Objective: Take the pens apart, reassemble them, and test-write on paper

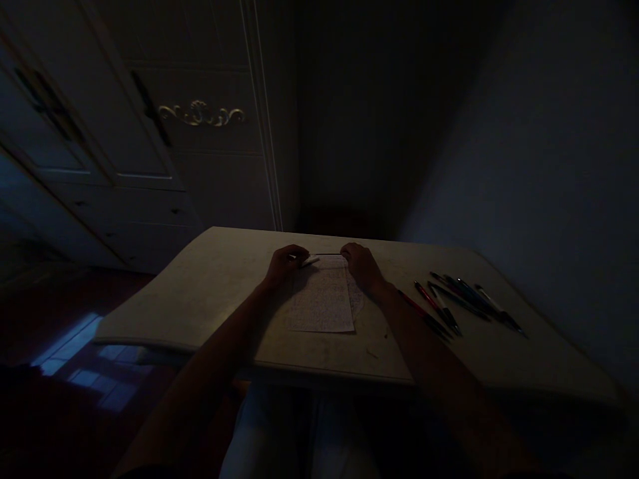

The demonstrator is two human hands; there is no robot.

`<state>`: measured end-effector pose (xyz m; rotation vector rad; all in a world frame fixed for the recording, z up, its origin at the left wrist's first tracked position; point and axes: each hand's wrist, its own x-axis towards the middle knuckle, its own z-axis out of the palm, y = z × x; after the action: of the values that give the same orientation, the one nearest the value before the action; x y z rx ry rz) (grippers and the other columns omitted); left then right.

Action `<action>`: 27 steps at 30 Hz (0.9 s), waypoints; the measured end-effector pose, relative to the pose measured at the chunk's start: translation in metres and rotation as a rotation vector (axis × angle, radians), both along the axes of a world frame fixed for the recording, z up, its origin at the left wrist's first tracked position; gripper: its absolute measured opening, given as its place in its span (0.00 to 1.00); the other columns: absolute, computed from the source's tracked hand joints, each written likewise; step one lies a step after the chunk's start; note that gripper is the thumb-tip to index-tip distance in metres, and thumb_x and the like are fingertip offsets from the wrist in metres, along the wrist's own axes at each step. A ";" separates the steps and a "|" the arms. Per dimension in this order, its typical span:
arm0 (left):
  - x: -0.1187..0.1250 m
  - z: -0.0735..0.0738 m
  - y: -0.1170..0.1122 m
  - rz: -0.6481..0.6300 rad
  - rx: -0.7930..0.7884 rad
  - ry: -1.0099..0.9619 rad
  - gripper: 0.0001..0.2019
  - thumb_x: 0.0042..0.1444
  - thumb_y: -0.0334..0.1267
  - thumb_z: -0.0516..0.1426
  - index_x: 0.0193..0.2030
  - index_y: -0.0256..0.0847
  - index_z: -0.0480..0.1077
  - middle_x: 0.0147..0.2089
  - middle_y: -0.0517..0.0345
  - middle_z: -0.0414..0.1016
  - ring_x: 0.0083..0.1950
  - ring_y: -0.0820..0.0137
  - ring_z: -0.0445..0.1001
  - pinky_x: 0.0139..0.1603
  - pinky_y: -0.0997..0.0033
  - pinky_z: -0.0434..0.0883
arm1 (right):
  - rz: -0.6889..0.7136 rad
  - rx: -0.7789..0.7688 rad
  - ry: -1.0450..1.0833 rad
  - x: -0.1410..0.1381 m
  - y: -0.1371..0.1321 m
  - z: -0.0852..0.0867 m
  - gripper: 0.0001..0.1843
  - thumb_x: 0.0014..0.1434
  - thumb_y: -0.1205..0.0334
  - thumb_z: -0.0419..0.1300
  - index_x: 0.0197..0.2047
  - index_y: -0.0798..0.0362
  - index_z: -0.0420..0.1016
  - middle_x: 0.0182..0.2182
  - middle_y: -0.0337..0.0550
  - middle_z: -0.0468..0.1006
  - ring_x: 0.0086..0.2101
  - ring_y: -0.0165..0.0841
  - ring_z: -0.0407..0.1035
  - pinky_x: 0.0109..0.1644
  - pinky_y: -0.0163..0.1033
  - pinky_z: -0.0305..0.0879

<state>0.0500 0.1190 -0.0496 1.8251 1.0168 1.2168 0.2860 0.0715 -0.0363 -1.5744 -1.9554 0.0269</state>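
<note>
Paper (322,303), one sheet, under left hand (284,264) and right hand (361,265).

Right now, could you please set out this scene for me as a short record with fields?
Light: very dim
Paper: covered in writing, flat on the table
Left hand: on the paper's far left corner, beside a small pale thing too dark to identify
Right hand: on the paper's far right corner
Pens: loose row on the table, right of the right hand, untouched
Behind: wardrobe at the left
</note>
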 end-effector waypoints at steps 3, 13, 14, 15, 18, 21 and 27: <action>0.000 0.001 0.002 0.034 -0.006 0.003 0.11 0.51 0.44 0.63 0.33 0.38 0.77 0.36 0.51 0.80 0.38 0.63 0.77 0.42 0.63 0.76 | -0.007 0.004 0.012 0.001 0.001 -0.001 0.11 0.65 0.69 0.50 0.41 0.55 0.75 0.41 0.51 0.79 0.41 0.38 0.71 0.50 0.42 0.60; 0.000 -0.001 0.004 0.011 0.020 -0.008 0.08 0.50 0.42 0.64 0.31 0.39 0.78 0.35 0.51 0.81 0.38 0.65 0.77 0.43 0.65 0.75 | 0.013 0.032 0.100 0.003 0.007 -0.009 0.09 0.63 0.67 0.52 0.38 0.54 0.74 0.39 0.50 0.79 0.39 0.39 0.70 0.48 0.42 0.62; 0.000 -0.001 0.004 0.012 0.021 -0.006 0.08 0.51 0.42 0.64 0.32 0.39 0.78 0.35 0.51 0.81 0.38 0.64 0.77 0.43 0.65 0.75 | 0.017 0.035 0.120 0.003 0.007 -0.010 0.09 0.63 0.67 0.52 0.37 0.54 0.74 0.38 0.50 0.79 0.39 0.39 0.70 0.48 0.42 0.62; 0.000 -0.001 0.005 0.009 0.023 0.000 0.08 0.51 0.42 0.64 0.32 0.39 0.78 0.35 0.52 0.80 0.38 0.64 0.77 0.42 0.65 0.75 | 0.025 0.036 0.141 0.003 0.007 -0.010 0.09 0.63 0.67 0.52 0.37 0.54 0.74 0.38 0.49 0.79 0.39 0.38 0.70 0.48 0.42 0.62; 0.000 -0.002 0.005 0.000 0.026 0.020 0.10 0.51 0.44 0.64 0.34 0.39 0.78 0.36 0.52 0.80 0.37 0.65 0.77 0.41 0.65 0.75 | 0.044 0.026 0.215 0.001 0.006 -0.010 0.09 0.61 0.66 0.52 0.37 0.53 0.74 0.36 0.48 0.78 0.38 0.37 0.69 0.47 0.41 0.62; 0.000 -0.003 0.004 0.003 0.032 0.020 0.12 0.51 0.46 0.65 0.34 0.39 0.78 0.36 0.51 0.80 0.37 0.65 0.76 0.39 0.66 0.74 | 0.048 0.019 0.299 -0.001 0.004 -0.008 0.08 0.60 0.66 0.53 0.36 0.53 0.74 0.36 0.46 0.78 0.38 0.37 0.69 0.47 0.42 0.63; 0.001 0.000 0.000 -0.015 0.043 0.047 0.12 0.50 0.46 0.65 0.36 0.39 0.78 0.37 0.52 0.81 0.37 0.65 0.77 0.38 0.67 0.72 | 0.115 0.007 0.483 0.002 0.002 -0.007 0.12 0.57 0.61 0.58 0.45 0.52 0.75 0.37 0.45 0.78 0.39 0.38 0.71 0.48 0.44 0.66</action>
<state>0.0508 0.1190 -0.0496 1.8994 1.0079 1.2003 0.2884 0.0733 -0.0432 -1.2987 -1.6540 0.4089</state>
